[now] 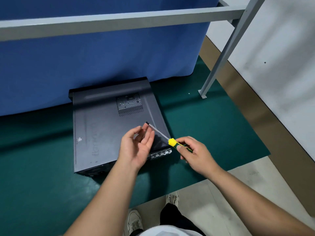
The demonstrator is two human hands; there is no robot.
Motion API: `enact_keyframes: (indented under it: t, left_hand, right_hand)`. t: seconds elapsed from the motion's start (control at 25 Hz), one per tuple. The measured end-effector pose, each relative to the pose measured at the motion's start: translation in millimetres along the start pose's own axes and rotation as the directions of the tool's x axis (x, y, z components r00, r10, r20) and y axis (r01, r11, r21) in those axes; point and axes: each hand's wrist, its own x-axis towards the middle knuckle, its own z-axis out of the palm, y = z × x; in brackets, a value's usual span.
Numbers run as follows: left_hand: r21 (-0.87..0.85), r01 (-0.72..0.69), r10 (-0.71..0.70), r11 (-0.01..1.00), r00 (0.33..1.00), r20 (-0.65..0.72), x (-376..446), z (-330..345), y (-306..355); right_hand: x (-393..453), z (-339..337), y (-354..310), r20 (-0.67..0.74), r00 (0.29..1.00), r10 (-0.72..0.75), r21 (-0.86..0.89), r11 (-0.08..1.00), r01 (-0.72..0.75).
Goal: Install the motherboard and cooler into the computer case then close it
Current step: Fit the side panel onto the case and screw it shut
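1. We see the case point(109, 130), dark grey, lying flat on a green mat point(42, 167). Its side panel is on and faces up, and a perforated vent point(129, 104) sits in the far half of that panel.
2. The case's far end lies close to a blue cloth point(102, 57) that hangs behind it; its near right corner shows a row of slots.
3. Our right hand point(196, 154) grips the screwdriver point(170, 140) by its yellow-and-green handle, fingers curled round it. The shaft slants up and to the left, over the near right corner of the case.
4. Our left hand point(138, 147) is held palm-up and relaxed, fingers loosely spread, just beside the shaft near its tip. We cannot tell whether the fingertips touch the shaft.
5. A grey metal frame point(119, 21) crosses above the cloth, and one leg point(221, 53) of it stands bolted on the mat to the right.
6. At the near edge we see two light shoes point(134, 222) on a pale floor.
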Motion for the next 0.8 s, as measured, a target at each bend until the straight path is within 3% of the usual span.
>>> enact_keyframes:
  t: [0.12,0.32,0.64,0.8]
  left_hand:
    - [-0.138,0.042,-0.027,0.990,0.993,0.112,-18.0,-0.8,0.5]
    - [-0.178,0.045,-0.017,0.983,0.987,0.158,-28.9,-13.1,2.9]
    - [-0.146,0.051,-0.027,0.988,0.986,0.163,-40.8,-23.0,2.5]
    - [-0.048,0.031,-0.025,0.998,0.993,0.119,-45.6,-25.6,3.2]
  right_hand:
    - [-13.9,5.4,-8.2,0.025,0.999,-0.044,-0.020,0.999,0.044]
    - [-24.2,12.8,-12.0,0.023,0.997,-0.074,-0.071,0.995,0.075]
    - [-36.9,16.4,-12.9,0.030,0.995,-0.096,-0.100,0.990,0.099]
    - [-44.2,18.4,-10.9,0.013,0.994,-0.110,-0.145,0.983,0.111]
